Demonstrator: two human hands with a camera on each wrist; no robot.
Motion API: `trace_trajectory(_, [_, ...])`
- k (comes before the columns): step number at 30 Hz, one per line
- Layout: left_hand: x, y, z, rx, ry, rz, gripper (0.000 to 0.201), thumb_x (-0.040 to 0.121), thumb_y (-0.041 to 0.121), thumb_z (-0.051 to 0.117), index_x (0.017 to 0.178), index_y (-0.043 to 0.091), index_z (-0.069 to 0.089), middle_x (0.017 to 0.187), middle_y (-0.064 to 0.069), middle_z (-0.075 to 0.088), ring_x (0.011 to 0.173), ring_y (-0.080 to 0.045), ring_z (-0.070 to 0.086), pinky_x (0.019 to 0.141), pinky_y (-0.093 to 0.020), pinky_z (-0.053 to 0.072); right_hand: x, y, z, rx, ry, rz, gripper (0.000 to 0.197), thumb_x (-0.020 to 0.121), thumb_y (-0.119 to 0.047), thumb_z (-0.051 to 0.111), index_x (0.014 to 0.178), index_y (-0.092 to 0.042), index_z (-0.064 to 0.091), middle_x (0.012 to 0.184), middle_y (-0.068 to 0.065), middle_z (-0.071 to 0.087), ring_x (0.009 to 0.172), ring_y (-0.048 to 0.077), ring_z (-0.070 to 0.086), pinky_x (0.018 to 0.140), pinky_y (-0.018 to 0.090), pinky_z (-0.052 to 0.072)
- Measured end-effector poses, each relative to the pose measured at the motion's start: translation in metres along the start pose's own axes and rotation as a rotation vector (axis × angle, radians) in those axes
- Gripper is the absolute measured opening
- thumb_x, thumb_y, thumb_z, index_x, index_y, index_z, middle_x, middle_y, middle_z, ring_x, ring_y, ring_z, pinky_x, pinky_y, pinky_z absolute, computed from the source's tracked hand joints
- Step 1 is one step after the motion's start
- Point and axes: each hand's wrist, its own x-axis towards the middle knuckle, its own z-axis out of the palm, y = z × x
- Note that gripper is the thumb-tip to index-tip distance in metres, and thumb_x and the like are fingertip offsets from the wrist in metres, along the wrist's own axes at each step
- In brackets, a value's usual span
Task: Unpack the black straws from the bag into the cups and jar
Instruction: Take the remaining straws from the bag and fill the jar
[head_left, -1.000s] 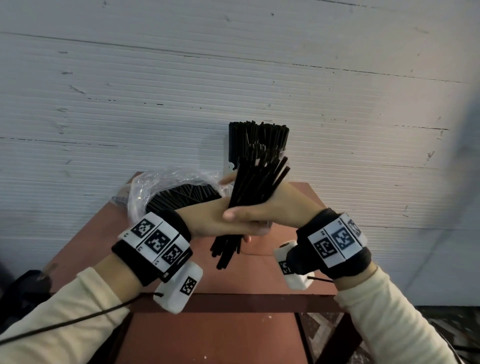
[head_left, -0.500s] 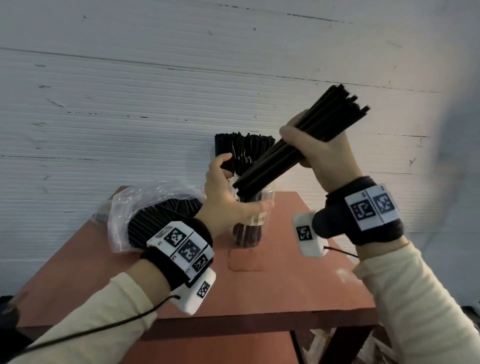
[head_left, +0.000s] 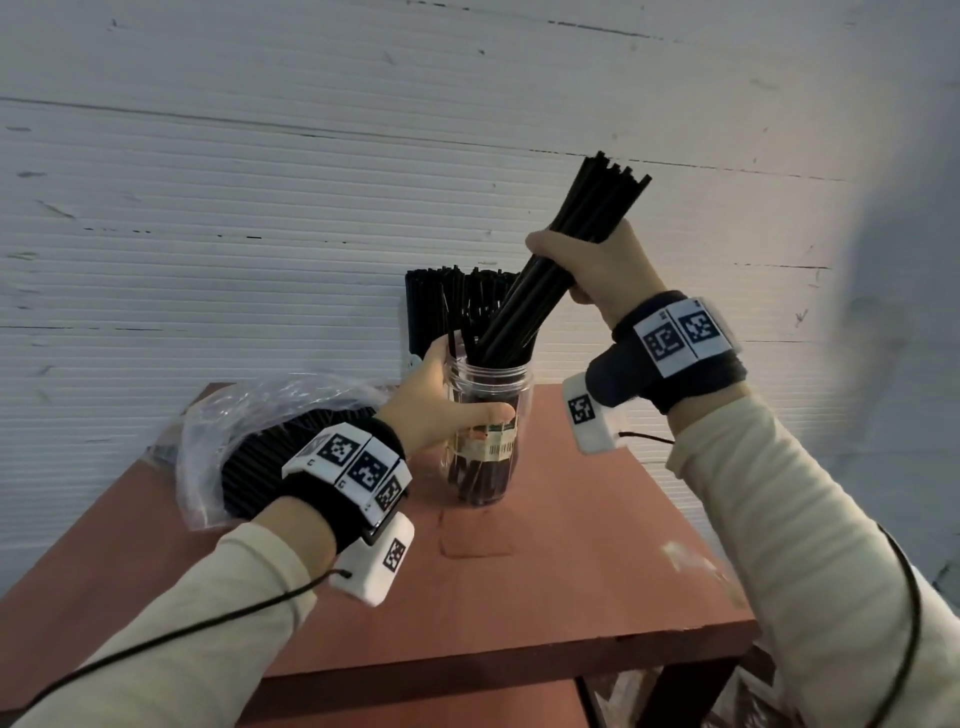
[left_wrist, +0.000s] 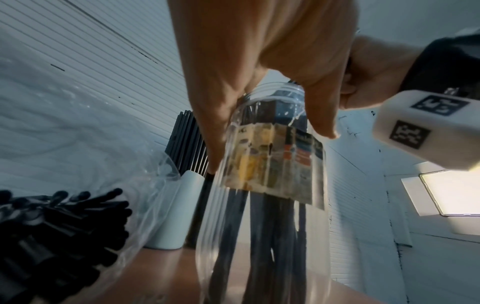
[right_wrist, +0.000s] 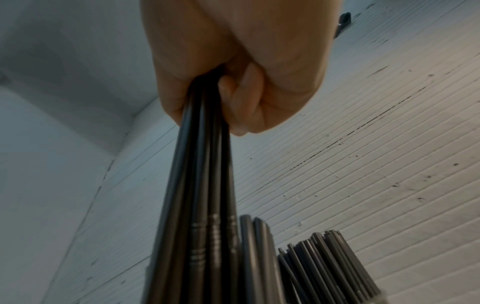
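Note:
My right hand (head_left: 587, 265) (right_wrist: 233, 67) grips a bundle of black straws (head_left: 550, 265) (right_wrist: 197, 195) tilted up to the right, its lower ends inside the clear labelled jar (head_left: 491, 436) (left_wrist: 270, 195). My left hand (head_left: 441, 405) (left_wrist: 259, 67) holds that jar, thumb across its front and fingers behind it. The jar stands on the red-brown table (head_left: 571, 561) with several straws in it. Behind it a white cup (left_wrist: 179, 207) is packed with upright black straws (head_left: 441, 306) (right_wrist: 332, 265). The clear plastic bag (head_left: 249, 431) (left_wrist: 72, 226) with more straws lies at the left.
A white ribbed wall (head_left: 260, 208) rises directly behind the table. The table's front edge (head_left: 519, 660) runs below my wrists and its right edge drops off near my right forearm. A bright window (left_wrist: 451, 195) shows in the left wrist view.
My right hand took the bundle from both hands, lifted it up to the right, then lowered its ends into the jar. My left hand let go of the straws and took hold of the jar.

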Motion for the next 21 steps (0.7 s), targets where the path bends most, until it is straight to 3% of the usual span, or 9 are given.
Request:
trace_trajectory(4, [0.003,-0.002,0.000,0.023,0.011,-0.001,0.100,0.066,0.030,0.087,0.146,0.025,0.028,0.131,0.007,0.056,0.119,-0.012,0.055,0.104,-0.034,0.043,0.004,0.001,0.012,-0.193,-0.152,0.021,0.029,0.078,-0.025,0.073,0.067,-0.019,0.047,0.065,0.000,0.047,0.053,0.011,0.043,0.044,0.022,0.033])
trace_trajectory(7, [0.003,-0.005,0.000,-0.003,0.005,0.000,0.101,0.064,0.031,0.089,0.145,0.025,0.029,0.128,0.008,0.059,0.118,-0.012,0.056,0.105,-0.039,0.044,-0.002,0.010,0.021,-0.307,-0.279,-0.012,0.028,0.079,-0.035,0.075,0.067,-0.022,0.053,0.065,-0.009,0.055,0.059,0.003,0.055,0.059,0.018,0.043])
trace_trajectory(9, [0.002,-0.005,0.000,-0.020,0.009,0.003,0.097,0.066,0.027,0.088,0.144,0.024,0.031,0.123,0.010,0.060,0.115,-0.009,0.058,0.103,-0.035,0.045,-0.008,0.022,0.029,-0.433,-0.368,-0.037,0.030,0.074,-0.056,0.072,0.075,-0.028,0.060,0.077,-0.011,0.062,0.081,0.006,0.060,0.081,0.028,0.046])
trace_trajectory(11, [0.001,-0.003,0.001,-0.016,0.012,0.012,0.093,0.068,0.024,0.087,0.143,0.023,0.032,0.120,0.011,0.060,0.113,-0.007,0.058,0.101,-0.032,0.046,-0.015,0.032,0.031,-0.541,-0.391,-0.012,0.055,0.064,-0.077,0.065,0.097,-0.033,0.062,0.104,-0.006,0.061,0.111,0.016,0.052,0.098,0.037,0.039])
trace_trajectory(13, [0.001,-0.003,0.001,0.000,0.013,0.019,0.090,0.069,0.024,0.086,0.142,0.022,0.034,0.120,0.011,0.060,0.113,-0.007,0.057,0.101,-0.032,0.046,-0.024,0.034,0.031,-0.518,-0.332,0.003,0.060,0.068,-0.072,0.067,0.111,-0.030,0.059,0.121,-0.004,0.050,0.122,0.017,0.038,0.097,0.032,0.036])
trace_trajectory(17, [0.000,-0.001,0.001,0.013,0.024,0.012,0.092,0.069,0.028,0.086,0.143,0.025,0.031,0.126,0.009,0.057,0.118,-0.010,0.055,0.101,-0.033,0.044,-0.033,0.027,0.037,-0.296,-0.139,-0.266,0.061,0.080,-0.045,0.072,0.131,-0.025,0.047,0.135,-0.004,0.045,0.123,0.008,0.043,0.099,0.021,0.039])
trace_trajectory(21, [-0.001,0.000,0.003,0.004,0.025,0.005,0.089,0.071,0.026,0.085,0.142,0.024,0.032,0.123,0.009,0.058,0.116,-0.011,0.055,0.100,-0.030,0.044,-0.030,0.031,0.048,-0.501,-0.250,-0.465,0.043,0.096,-0.031,0.055,0.137,-0.019,0.050,0.139,-0.004,0.051,0.128,0.007,0.045,0.106,0.021,0.034])
